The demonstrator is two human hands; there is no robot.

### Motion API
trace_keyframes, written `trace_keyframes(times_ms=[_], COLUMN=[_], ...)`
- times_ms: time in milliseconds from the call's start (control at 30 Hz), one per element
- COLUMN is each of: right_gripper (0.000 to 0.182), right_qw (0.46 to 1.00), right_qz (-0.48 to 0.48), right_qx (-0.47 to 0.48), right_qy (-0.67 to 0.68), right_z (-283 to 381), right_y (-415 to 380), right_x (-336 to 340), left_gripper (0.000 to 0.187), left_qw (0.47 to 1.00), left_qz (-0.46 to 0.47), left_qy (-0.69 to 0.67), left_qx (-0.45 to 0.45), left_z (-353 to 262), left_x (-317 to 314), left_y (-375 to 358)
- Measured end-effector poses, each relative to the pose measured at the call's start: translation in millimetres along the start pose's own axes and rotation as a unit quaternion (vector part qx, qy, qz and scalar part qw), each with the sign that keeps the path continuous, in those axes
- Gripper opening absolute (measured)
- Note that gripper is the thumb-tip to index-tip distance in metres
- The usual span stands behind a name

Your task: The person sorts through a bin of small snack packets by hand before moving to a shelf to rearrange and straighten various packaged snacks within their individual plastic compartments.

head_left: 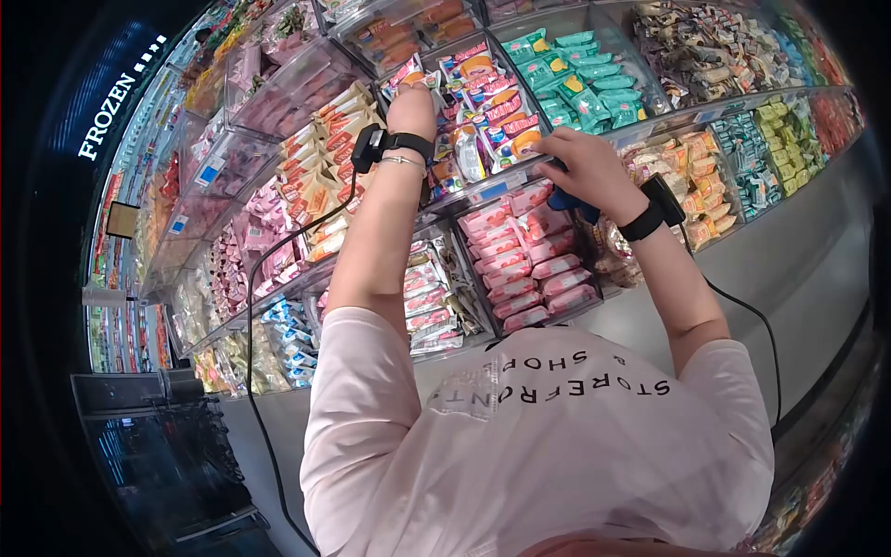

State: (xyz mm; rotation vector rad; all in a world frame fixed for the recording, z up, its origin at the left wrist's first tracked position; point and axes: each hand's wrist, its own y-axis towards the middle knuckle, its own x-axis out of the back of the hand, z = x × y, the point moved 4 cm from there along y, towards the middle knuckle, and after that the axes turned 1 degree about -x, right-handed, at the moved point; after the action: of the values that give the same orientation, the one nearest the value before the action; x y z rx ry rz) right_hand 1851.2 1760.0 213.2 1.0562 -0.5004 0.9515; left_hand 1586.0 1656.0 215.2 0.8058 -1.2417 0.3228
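My left hand [412, 113] reaches into a clear bin of white, purple and orange snack packets [475, 93]. Its fingers are hidden behind the back of the hand, and one snack packet [403, 72] stands tilted just beyond the knuckles. I cannot tell whether that packet is gripped. At the bin's front right corner, my right hand [592, 169] has its fingers bent and apart, fingertips right at the nearest packet [516, 143]. Something dark blue [568, 200] shows beneath this hand. Both wrists wear black straps with small cabled devices.
Right of this bin lie teal packets [585, 82]; to its left, orange-and-cream packets [327, 148]. Pink packets [527, 260] fill a lower bin in front. Clear dividers and a price-tag rail [492, 191] edge the bins. Cables [252, 371] hang from both wrists.
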Motion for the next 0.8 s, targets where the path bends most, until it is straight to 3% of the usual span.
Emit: trace_keyframes(times_ms=[100, 200, 233, 300, 367, 400, 500, 667, 733, 800], right_gripper=[0.023, 0.023, 0.023, 0.024, 0.025, 0.025, 0.026, 0.025, 0.023, 0.021], right_qw=[1.000, 1.000, 1.000, 1.000, 1.000, 1.000, 1.000, 1.000, 1.000, 0.999], right_qz=[0.003, -0.003, 0.000, 0.003, -0.005, -0.005, -0.005, -0.006, -0.012, -0.018], right_qx=[-0.001, -0.001, -0.003, -0.005, 0.011, 0.015, 0.024, 0.017, 0.008, -0.001], right_qy=[-0.001, -0.004, -0.001, 0.002, 0.007, 0.007, 0.006, 0.012, 0.023, 0.035], right_z=[0, -2, -3, -2, 2, 3, 5, 4, 2, 0], right_y=[-1, -5, -5, -6, -5, -3, -1, -2, -4, -2], right_x=[-1, -1, -2, -3, -2, -3, -6, -2, 0, 0], left_gripper=[0.015, 0.014, 0.021, 0.033, 0.041, 0.040, 0.051, 0.052, 0.056, 0.051], left_qw=[0.999, 0.992, 0.998, 0.977, 0.968, 0.965, 0.957, 0.967, 0.971, 0.969], left_qz=[0.026, -0.077, 0.007, 0.173, 0.211, 0.183, 0.243, 0.192, 0.155, 0.168], left_qy=[0.021, 0.025, -0.021, -0.101, -0.121, -0.170, -0.159, -0.164, -0.169, -0.176], left_qx=[-0.022, -0.093, -0.053, -0.074, -0.064, -0.084, -0.017, 0.021, 0.068, 0.045], left_z=[-6, -28, -34, -41, -47, -48, -55, -50, -46, -39], left_x=[9, 42, 44, 30, 8, -6, -15, -23, 1, 18], left_y=[-11, -31, -38, -46, -56, -59, -62, -53, -49, -42])
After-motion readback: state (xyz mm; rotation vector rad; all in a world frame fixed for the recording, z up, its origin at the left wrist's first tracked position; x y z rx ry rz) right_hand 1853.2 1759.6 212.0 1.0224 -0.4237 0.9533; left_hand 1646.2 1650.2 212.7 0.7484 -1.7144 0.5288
